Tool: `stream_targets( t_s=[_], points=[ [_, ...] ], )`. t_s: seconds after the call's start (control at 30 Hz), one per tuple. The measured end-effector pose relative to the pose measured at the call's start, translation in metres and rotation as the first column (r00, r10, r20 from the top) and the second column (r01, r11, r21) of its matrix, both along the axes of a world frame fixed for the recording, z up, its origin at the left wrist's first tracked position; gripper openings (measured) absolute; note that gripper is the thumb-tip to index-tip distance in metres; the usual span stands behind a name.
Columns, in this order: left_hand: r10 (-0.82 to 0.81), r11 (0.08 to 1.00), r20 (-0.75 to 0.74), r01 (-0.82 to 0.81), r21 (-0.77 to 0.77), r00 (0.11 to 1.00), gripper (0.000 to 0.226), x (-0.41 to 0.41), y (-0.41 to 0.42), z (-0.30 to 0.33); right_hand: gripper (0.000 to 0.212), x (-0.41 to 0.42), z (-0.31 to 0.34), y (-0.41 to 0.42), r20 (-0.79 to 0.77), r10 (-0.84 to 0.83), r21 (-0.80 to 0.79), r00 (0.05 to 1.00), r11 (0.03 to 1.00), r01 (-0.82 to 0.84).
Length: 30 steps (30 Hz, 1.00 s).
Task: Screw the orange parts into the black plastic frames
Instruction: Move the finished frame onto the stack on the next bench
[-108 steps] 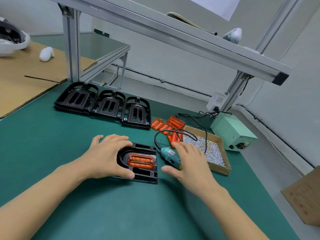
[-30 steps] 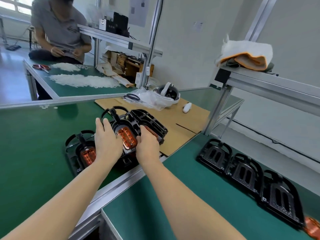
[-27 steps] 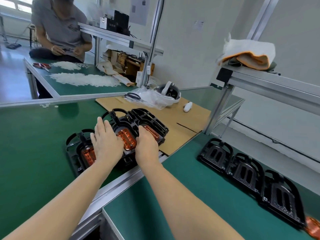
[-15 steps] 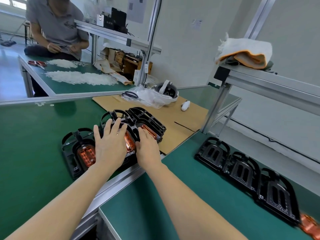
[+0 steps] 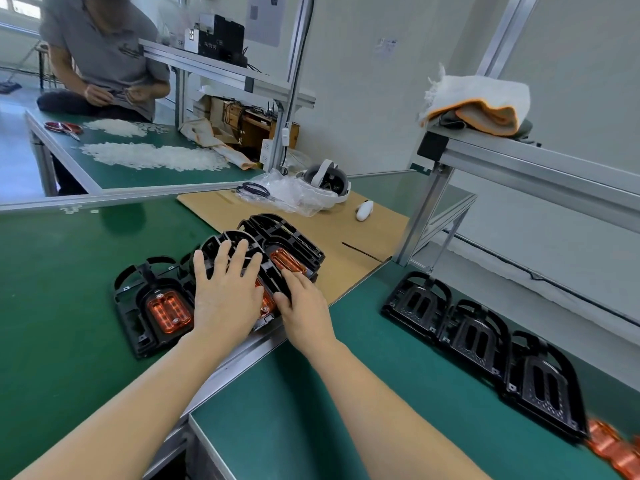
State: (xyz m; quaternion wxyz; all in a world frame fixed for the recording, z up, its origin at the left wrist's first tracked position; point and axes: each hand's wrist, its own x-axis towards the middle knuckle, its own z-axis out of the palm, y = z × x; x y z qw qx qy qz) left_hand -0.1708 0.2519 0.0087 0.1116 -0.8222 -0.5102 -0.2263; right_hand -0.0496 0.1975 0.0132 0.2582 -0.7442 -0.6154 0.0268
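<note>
Stretching across the lower frame, two green-matted workbenches [image 5: 69, 271] met at an aluminium edge in the centre. On the left bench lay three black plastic frames already carrying orange parts: one flat frame [image 5: 138, 327] at centre left with its orange ribbed insert [image 5: 169, 311] fully showing, a middle frame [image 5: 263, 271] under the hands, and a far frame [image 5: 294, 237] tilted against it, its orange piece [image 5: 287, 261] partly visible. Three more empty black frames [image 5: 474, 337] sat in a row on the right bench, at lower right. Blurred loose orange pieces [image 5: 613, 452] lay at the bottom right corner; their number could not be told.

The left hand [image 5: 225, 292] lay flat on the middle frame, fingers straight and spread wide, covering most of its orange part. The right hand [image 5: 304, 306] rested just beside it, fingers loosely bent against that frame's right edge, thumb touching the rim near the orange part; whether it truly pinched the frame could not be told.

A tan cardboard sheet [image 5: 363, 237] lay behind, holding one white headset [image 5: 325, 185]. Another person [image 5: 104, 53] sat at upper left.
</note>
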Motion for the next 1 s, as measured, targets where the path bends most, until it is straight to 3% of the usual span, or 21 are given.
stream_targets(
  t_s=[0.1,0.27,0.37,1.0],
  points=[
    [-0.049,0.999,0.022,0.048,0.018,0.999,0.056,0.0,-0.006,-0.002,0.049,0.004,-0.003,-0.004,0.008,0.005,-0.012,1.0,1.0,-0.005],
    [-0.1,0.994,-0.066,0.102,0.029,0.993,0.057,0.005,-0.015,-0.006,0.046,0.011,-0.01,-0.016,-0.015,-0.009,-0.012,1.0,1.0,0.009],
    [-0.089,0.996,-0.137,0.092,0.019,0.987,0.057,0.011,-0.019,-0.009,0.046,0.015,-0.011,-0.024,-0.016,-0.011,-0.024,1.0,1.0,0.011],
    [-0.088,0.996,-0.182,0.092,0.009,0.979,0.057,0.026,-0.025,-0.003,0.059,0.02,-0.006,-0.035,-0.045,0.002,-0.2,0.999,0.98,-0.011]
  ],
)
